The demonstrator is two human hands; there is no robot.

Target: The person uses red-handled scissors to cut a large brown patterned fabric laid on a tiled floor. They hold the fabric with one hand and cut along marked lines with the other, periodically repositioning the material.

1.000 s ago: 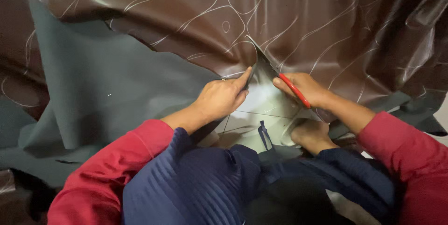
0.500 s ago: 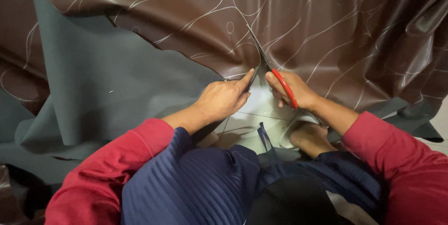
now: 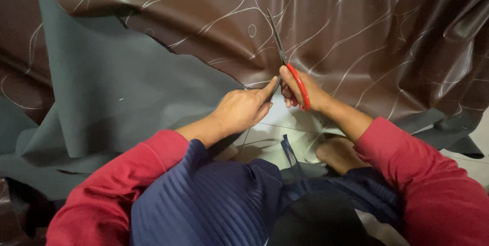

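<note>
Brown sheet (image 3: 356, 32) apparently runs past every edge.

Both arms are stretched forward from red sleeves, forearms bare and angled in toward the middle. The left hand (image 3: 243, 109) is curled loosely, its thumb and forefinger extended far and right. The right hand (image 3: 301, 92) is closed, fingers (image 3: 288, 98) wrapped tight, thumb raised. The two hands are brought almost together, fingertips just beside each other.
</note>
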